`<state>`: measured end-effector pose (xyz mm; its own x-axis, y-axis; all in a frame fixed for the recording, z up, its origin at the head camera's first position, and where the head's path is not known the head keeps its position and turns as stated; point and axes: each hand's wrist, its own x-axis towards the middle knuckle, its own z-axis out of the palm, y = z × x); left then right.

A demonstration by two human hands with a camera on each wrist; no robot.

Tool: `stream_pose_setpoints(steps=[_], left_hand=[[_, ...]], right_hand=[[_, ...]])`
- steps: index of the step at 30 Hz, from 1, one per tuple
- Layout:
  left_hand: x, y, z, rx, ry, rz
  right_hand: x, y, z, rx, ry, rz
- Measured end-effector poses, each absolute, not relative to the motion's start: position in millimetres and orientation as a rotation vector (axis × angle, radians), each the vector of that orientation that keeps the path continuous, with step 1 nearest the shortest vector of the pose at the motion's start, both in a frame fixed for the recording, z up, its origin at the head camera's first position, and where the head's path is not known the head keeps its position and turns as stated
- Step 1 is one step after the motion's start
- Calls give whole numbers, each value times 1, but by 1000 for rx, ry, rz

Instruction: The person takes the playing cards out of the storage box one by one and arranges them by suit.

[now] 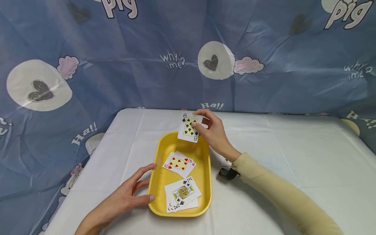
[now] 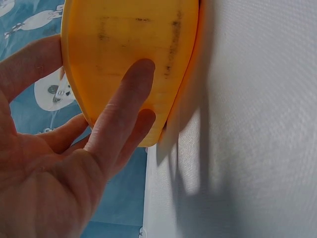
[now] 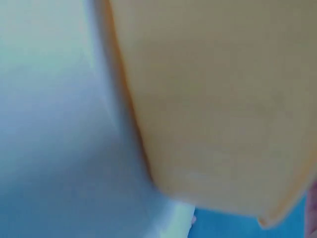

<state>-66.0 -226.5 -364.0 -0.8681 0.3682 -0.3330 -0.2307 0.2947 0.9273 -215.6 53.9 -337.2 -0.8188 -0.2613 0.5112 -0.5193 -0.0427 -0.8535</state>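
Through the head camera I look down on a white-covered table point(image 1: 282, 156), smooth apart from a few faint straight creases, with a blue printed cloth point(image 1: 141, 75) rising behind it and falling past its left edge; grey hearts in white circles, pink clouds and the words "why me?", "Ha!!" and "pig" run across the wrinkled fabric. My right hand point(image 1: 215, 133) pinches the eight of spades point(image 1: 188, 130) between thumb and fingers, face up over the far end of a yellow tray point(image 1: 204, 169). In that tray the six of hearts point(image 1: 177, 163) and the king of spades point(image 1: 182, 193) lie face up, each atop another card. My left hand point(image 1: 130, 191) is spread wide, fingertips and thumb touching the tray's left side and holding no card. Another card point(image 1: 225, 161) lies on the table, partly hidden by the right wrist. The left wrist camera shows those extended fingers against the tray's scuffed outer wall, with long shadows across the table's finely textured covering. My right wrist camera is blurred: the tray's wall fills most of it, bluish-white surface to the left; I cannot tell the right hand's grip there.
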Motion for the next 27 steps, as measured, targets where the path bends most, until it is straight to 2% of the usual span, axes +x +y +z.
stream_pose_setpoints(steps=[9, 27], left_hand=[[-65, -226, -364, 127, 2063, 1629], [-67, -225, -363, 109, 2093, 1601]], right_hand=[[-230, 105, -354, 694, -2091, 1958], [-218, 220, -366, 491, -2562, 1845]])
